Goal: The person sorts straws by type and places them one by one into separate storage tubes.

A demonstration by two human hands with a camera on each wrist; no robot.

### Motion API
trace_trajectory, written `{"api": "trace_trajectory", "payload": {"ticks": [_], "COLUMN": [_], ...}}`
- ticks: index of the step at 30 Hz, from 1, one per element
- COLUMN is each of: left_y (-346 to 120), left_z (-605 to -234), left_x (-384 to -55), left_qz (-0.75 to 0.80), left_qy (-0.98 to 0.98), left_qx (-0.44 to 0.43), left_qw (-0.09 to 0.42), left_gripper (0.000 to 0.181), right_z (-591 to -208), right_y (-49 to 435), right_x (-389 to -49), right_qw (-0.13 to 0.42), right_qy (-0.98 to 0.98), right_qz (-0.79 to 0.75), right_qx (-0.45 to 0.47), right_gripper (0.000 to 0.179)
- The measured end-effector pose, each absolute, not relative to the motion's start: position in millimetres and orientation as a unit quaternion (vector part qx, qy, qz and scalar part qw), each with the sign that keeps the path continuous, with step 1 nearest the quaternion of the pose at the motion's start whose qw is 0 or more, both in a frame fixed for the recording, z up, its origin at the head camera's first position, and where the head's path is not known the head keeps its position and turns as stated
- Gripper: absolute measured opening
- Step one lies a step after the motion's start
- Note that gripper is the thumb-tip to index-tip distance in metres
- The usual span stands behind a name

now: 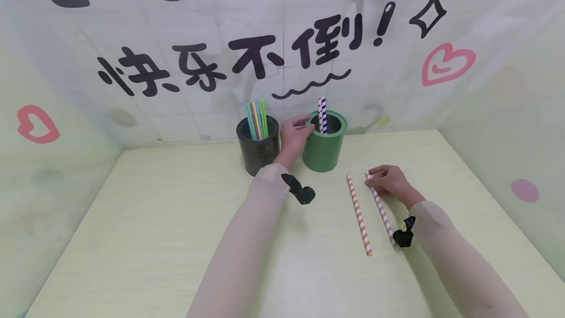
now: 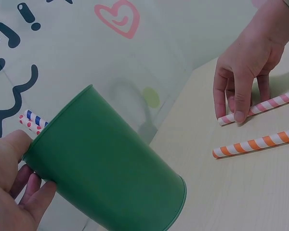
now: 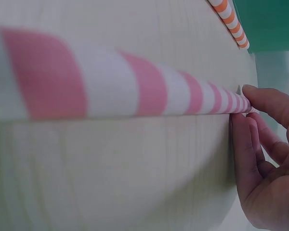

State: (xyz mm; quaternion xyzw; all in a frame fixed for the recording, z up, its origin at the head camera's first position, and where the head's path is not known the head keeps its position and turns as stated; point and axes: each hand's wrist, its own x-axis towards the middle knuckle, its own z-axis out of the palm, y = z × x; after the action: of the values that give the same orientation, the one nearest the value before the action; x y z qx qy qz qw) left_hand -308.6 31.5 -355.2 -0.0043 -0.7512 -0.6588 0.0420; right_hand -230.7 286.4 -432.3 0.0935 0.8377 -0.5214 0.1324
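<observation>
My left hand (image 1: 295, 136) grips the near-left rim of a green cylindrical cup (image 1: 323, 153), with the thumb and fingers at its edge in the left wrist view. Two patterned paper straws (image 1: 322, 117), one blue-striped and one dotted, lean inside that cup. Over on the right, my right hand (image 1: 390, 181) pinches the far end of a pink-and-white striped paper straw (image 3: 149, 89) at the table surface. An orange-and-white striped paper straw (image 1: 359, 217) lies to its left, untouched by either hand.
Left of my left hand stands a black cup (image 1: 259, 156) holding several thin coloured straws (image 1: 257, 120). Both cups are near the back edge of the pale wooden table (image 1: 145, 220). A printed white backdrop (image 1: 190, 23) rises behind them, with side panels left and right.
</observation>
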Motion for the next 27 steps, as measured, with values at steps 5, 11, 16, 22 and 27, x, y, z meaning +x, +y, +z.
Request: {"api": "trace_trajectory", "payload": {"ticks": [5,11,16,22,27], "left_y": [31,31,30,29,30], "left_z": [-355,-355,-354,-353,-355], "left_x": [-309,-309,-309,-309,-308], "left_qz": [-0.660,-0.659,-0.656,-0.656,-0.654], "left_qy": [-0.750,-0.751,-0.753,-0.754,-0.756], "left_qx": [-0.005,-0.008,-0.004,-0.003,-0.003], "left_qw": [0.043,0.047,0.042,0.042,0.039], "left_gripper": [0.032,0.032,0.032,0.033,0.032], "right_z": [-433,-432,-429,-419,-403], "right_y": [285,284,287,289,288], "right_x": [-231,-233,-234,-237,-241], "right_qw": [0.129,0.133,0.143,0.147,0.133], "right_qy": [0.841,0.839,0.831,0.821,0.820], "right_qz": [-0.515,-0.517,-0.529,-0.543,-0.548], "right_qx": [0.102,0.107,0.099,0.099,0.098], "right_gripper": [0.048,0.045,0.042,0.041,0.044]}}
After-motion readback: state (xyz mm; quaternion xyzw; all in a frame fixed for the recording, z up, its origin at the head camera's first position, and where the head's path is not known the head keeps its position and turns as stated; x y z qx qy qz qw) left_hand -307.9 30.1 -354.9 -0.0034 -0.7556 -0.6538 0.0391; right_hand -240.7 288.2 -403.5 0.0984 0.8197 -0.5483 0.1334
